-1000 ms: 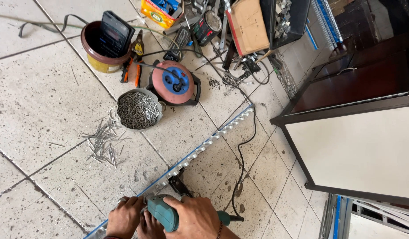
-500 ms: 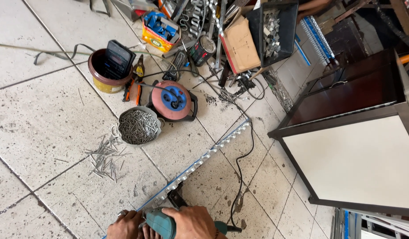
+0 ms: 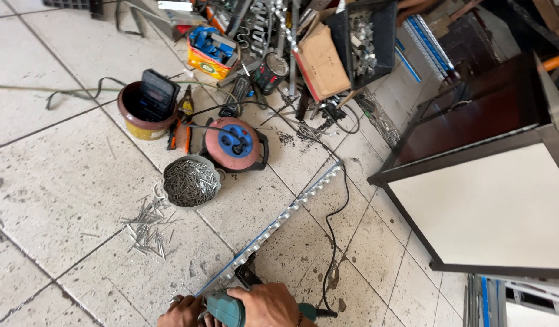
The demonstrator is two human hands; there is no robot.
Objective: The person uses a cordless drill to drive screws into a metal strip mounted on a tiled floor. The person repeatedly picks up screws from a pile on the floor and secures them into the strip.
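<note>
The right hand (image 3: 264,303) has its fingers wrapped around a teal drill (image 3: 228,310); the left hand (image 3: 181,312), fingers curled, steadies the near end of the scalloped metal strip (image 3: 279,219). Work looks barely begun: the strip's length beyond the fingers lies untouched, nails (image 3: 147,230) waiting left.

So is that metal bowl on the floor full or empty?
Full. The metal bowl is heaped with grey nails nearly to its rim, and more nails lie scattered on the floor tiles beside it.

Both hands sit low together: the right hand (image 3: 268,304) curled, fingers (image 3: 243,295) wrapped; the left hand (image 3: 181,313) apparently clenched, half cropped.
</note>
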